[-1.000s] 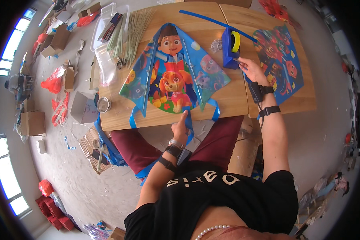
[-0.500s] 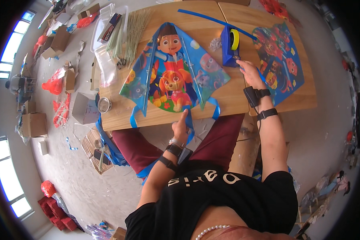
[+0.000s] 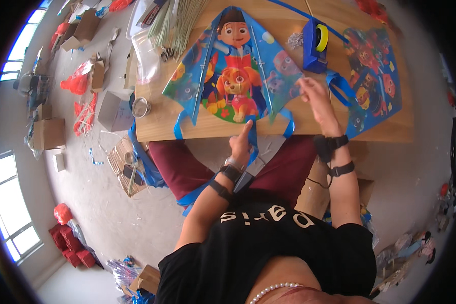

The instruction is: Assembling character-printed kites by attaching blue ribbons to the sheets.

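Note:
A cartoon-printed kite [image 3: 236, 76] lies flat on the wooden table, thin rods along its two sides. At its lower edge, my left hand [image 3: 241, 143] has the index finger stretched onto the end of a blue ribbon [image 3: 254, 144] that hangs down over the table edge; the thumb and the other fingers are bent around it. My right hand [image 3: 315, 97] hovers by the kite's right corner, thumb and fingertips pinched together. Whatever is between those fingertips is too small to make out. A blue tape dispenser [image 3: 314, 60] with a yellow-cored roll stands beyond it.
On the right lies a second printed kite sheet [image 3: 374, 83], with a looped blue ribbon [image 3: 339, 87] beside it. Thin pale rods [image 3: 180, 23], a clear plastic bag [image 3: 148, 61] and a round container [image 3: 141, 107] occupy the table's left. Cardboard boxes [image 3: 49, 133] stand on the floor.
My right hand has left the tape dispenser and come to the kite's right corner, its fingers now pinched. My left hand stays on the ribbon at the lower edge. The whole view has shifted.

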A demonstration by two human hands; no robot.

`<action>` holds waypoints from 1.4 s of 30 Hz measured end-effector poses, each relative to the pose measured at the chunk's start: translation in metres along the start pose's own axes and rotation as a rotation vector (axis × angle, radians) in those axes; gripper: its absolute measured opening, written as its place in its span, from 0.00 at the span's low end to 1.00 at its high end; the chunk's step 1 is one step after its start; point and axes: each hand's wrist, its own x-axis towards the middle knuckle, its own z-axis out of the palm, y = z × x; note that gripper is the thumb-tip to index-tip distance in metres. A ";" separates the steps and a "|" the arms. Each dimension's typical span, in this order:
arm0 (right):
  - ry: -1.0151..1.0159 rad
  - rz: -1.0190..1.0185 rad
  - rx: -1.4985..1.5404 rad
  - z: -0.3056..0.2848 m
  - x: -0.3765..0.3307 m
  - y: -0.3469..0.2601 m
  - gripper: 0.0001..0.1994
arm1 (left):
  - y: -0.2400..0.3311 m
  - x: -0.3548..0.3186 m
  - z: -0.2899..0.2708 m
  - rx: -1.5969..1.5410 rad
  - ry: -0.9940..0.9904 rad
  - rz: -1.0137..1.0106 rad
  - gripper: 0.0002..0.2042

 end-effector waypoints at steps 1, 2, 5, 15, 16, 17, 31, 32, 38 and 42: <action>-0.003 0.008 0.003 0.020 -0.010 0.003 0.11 | 0.000 0.001 0.000 -0.002 -0.011 -0.008 0.21; -0.120 0.149 0.097 0.039 -0.022 0.004 0.12 | -0.001 0.003 0.000 -0.003 -0.007 -0.011 0.21; -0.312 0.417 0.283 0.068 -0.038 0.030 0.16 | -0.003 0.005 0.001 0.005 -0.014 -0.013 0.22; -0.299 0.566 0.394 0.090 -0.044 0.073 0.18 | -0.003 0.000 0.002 -0.053 -0.029 0.028 0.18; -0.300 0.567 0.393 0.090 -0.044 0.075 0.18 | -0.003 0.001 0.002 -0.049 -0.032 0.019 0.18; -0.287 0.564 0.378 0.090 -0.044 0.076 0.18 | -0.003 0.001 0.002 -0.049 -0.031 0.017 0.18; -0.256 0.497 0.236 0.096 -0.043 0.086 0.18 | -0.002 0.000 0.003 -0.076 -0.057 0.030 0.15; -0.248 0.490 0.215 0.096 -0.043 0.087 0.18 | -0.002 0.000 0.003 -0.077 -0.057 0.030 0.15; -0.201 0.456 0.098 0.101 -0.046 0.086 0.18 | -0.002 0.000 0.003 -0.079 -0.042 0.011 0.15; -0.169 0.411 0.005 0.105 -0.048 0.087 0.17 | -0.003 0.002 0.002 -0.055 -0.033 0.007 0.16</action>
